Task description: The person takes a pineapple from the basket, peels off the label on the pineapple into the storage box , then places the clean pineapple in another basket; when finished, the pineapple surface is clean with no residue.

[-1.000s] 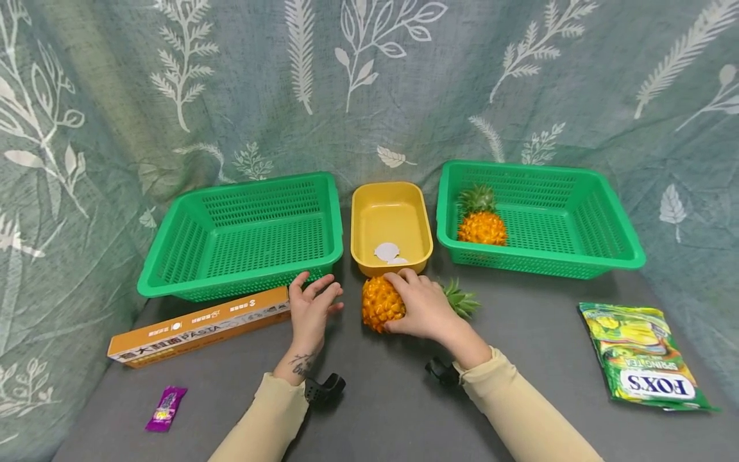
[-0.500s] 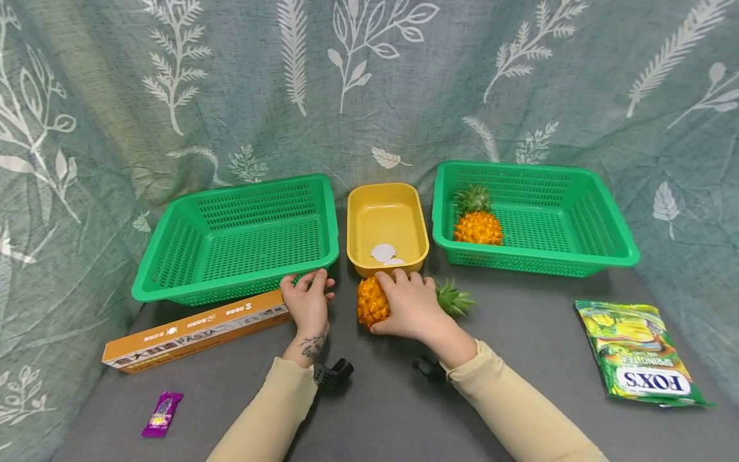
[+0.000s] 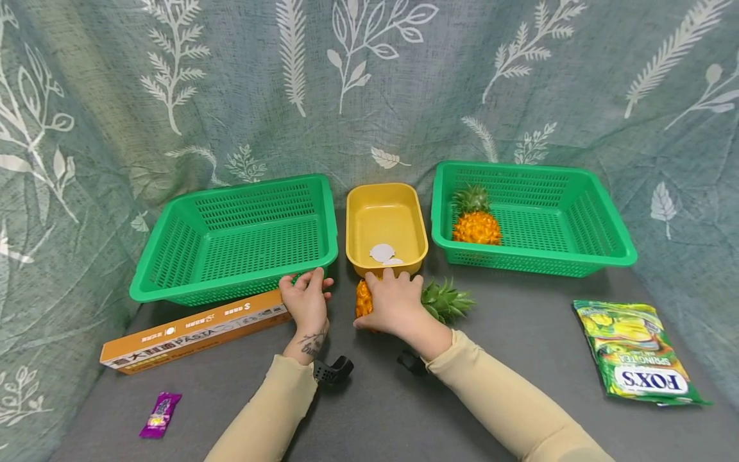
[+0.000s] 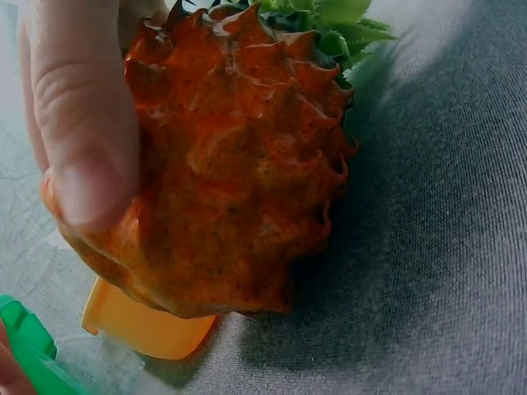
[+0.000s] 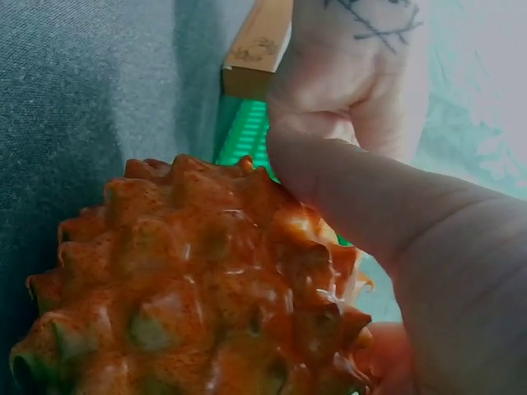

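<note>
A small orange pineapple lies on its side in front of the yellow tray, with its green crown pointing right. Draped over it from above, my right hand grips the fruit, thumb at the near side and fingertips beside the tray. In the left wrist view the knobbly pineapple fills the middle, a fingertip pressing its skin. My left hand, palm side up with loosely bent fingers, sits at the front rim of the left green basket, beside the end of the pasta box.
In the right green basket lies another pineapple. White round pieces rest in the yellow tray. A purple-wrapped snack lies front left, and a green FOX'S bag lies at the right.
My left hand has moved up to the left basket's rim, its spread fingers drawing together. My right hand has slid left along the pineapple, covering more of the fruit and exposing the crown.
</note>
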### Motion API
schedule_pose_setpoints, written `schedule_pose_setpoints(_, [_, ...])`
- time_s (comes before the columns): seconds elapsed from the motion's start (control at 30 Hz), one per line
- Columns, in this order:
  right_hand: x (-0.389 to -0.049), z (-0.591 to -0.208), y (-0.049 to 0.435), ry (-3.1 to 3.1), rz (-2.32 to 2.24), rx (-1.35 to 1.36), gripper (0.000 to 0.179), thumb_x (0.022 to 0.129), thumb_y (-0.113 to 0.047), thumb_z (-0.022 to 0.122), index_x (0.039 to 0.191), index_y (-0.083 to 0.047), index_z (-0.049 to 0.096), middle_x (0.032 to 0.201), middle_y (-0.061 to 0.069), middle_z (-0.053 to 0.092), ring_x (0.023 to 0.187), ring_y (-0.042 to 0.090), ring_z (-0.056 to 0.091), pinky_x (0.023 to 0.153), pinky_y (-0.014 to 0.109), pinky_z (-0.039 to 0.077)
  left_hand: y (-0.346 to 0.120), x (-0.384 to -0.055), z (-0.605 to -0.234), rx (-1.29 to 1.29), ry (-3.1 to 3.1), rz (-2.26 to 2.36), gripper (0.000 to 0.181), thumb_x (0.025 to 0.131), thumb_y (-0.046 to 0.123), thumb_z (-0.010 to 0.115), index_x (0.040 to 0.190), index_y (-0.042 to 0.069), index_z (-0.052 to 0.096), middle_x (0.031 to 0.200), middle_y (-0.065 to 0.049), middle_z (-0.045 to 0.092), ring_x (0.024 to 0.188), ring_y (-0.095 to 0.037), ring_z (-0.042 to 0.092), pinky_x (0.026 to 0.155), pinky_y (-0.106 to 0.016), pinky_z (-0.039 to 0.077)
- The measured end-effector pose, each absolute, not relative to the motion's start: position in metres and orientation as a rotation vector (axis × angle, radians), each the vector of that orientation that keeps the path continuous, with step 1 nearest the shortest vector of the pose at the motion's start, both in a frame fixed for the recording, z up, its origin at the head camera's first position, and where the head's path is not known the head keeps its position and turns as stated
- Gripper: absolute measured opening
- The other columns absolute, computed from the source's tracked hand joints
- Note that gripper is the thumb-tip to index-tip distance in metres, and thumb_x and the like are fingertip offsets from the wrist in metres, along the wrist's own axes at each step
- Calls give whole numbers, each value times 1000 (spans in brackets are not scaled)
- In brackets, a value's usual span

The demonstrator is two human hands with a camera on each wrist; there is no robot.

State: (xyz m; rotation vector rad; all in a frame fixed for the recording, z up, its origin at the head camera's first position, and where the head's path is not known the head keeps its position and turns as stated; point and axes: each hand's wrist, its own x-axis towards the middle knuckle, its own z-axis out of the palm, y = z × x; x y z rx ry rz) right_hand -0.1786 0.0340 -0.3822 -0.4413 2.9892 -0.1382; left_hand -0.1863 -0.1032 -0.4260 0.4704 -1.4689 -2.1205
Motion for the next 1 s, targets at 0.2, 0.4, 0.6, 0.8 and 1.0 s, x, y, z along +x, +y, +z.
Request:
schedule_pose_setpoints(0.2, [-174, -384, 41, 3020, -161, -558, 77, 65, -57, 72, 128, -19, 50, 105, 12, 54, 92, 35, 51, 78, 50, 37, -104, -186, -426, 434, -1387, -2202, 25, 90, 7, 54, 100, 8, 32, 72, 0, 56, 50, -7, 59, 40, -19, 44])
schedule_pose_setpoints(0.4, [-168, -387, 64, 2966, -149, -968, 74, 62, -53, 73, 124, -20, 53, 104, 7, 54, 88, 29, 50, 71, 41, 36, -104, -185, -426, 401, -1351, -2223, 23, 90, 5, 53, 101, 5, 32, 77, -1, 61, 49, -6, 59, 39, -18, 43])
schedule_pose_setpoints(0.6, [-163, -385, 90, 2772, -194, -1350, 72, 59, -46, 77, 123, -22, 53, 111, 3, 54, 98, 25, 50, 78, 39, 37, -105, -185, -425, 405, -1338, -2234, 23, 90, 5, 53, 100, 6, 33, 80, -4, 61, 49, -7, 60, 39, -19, 44])
schedule_pose_setpoints(0.8, [-159, -378, 110, 2555, -186, -1553, 74, 57, -40, 81, 123, -24, 52, 118, 0, 52, 109, 21, 47, 90, 40, 37, -105, -184, -425, 394, -1340, -2240, 23, 89, 6, 53, 100, 7, 33, 80, -5, 62, 49, -7, 60, 39, -19, 44])
schedule_pose_setpoints(1.0, [-156, -372, 125, 2426, -111, -1730, 72, 58, -34, 83, 121, -23, 52, 121, -1, 51, 112, 18, 46, 96, 38, 38, -105, -184, -426, 375, -1328, -2245, 22, 89, 6, 53, 100, 8, 34, 79, -4, 62, 49, -7, 60, 38, -19, 44])
